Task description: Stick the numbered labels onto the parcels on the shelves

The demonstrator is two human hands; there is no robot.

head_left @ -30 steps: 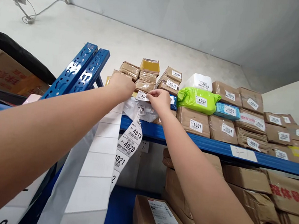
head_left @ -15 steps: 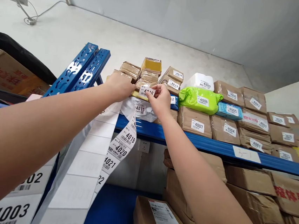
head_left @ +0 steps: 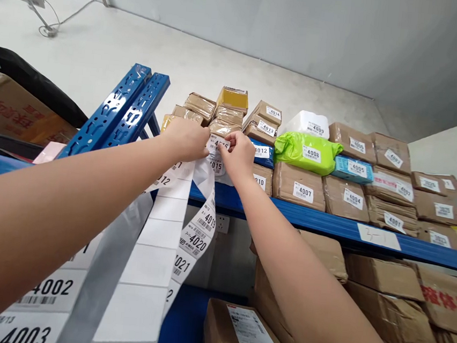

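A white numbered sticker, 4016 (head_left: 216,142), is stretched between my hands at the front of the shelf stack. My right hand (head_left: 238,155) pinches its right side with thumb and fingertips. On the other side my left hand (head_left: 186,139) is closed by the sticker's left edge, and a long strip of numbered labels (head_left: 196,238) hangs down beneath it. Exactly where the strip passes through the left fingers is hidden. Just below the sticker lies a pale plastic-wrapped parcel marked 4015 (head_left: 215,166), partly covered by my right hand. Brown taped parcels (head_left: 225,121) are stacked directly behind.
Labelled parcels, including a bright green one (head_left: 305,152), line the blue shelf beam (head_left: 321,219) to the right. A blue perforated upright (head_left: 115,115) stands left. More label strip (head_left: 51,289) hangs at lower left. Cartons (head_left: 247,335) fill the lower level.
Both hands and the 4016 sticker have shifted slightly left. The hanging label strip has swung right, and the labels on the blue parcel and the box below it show more.
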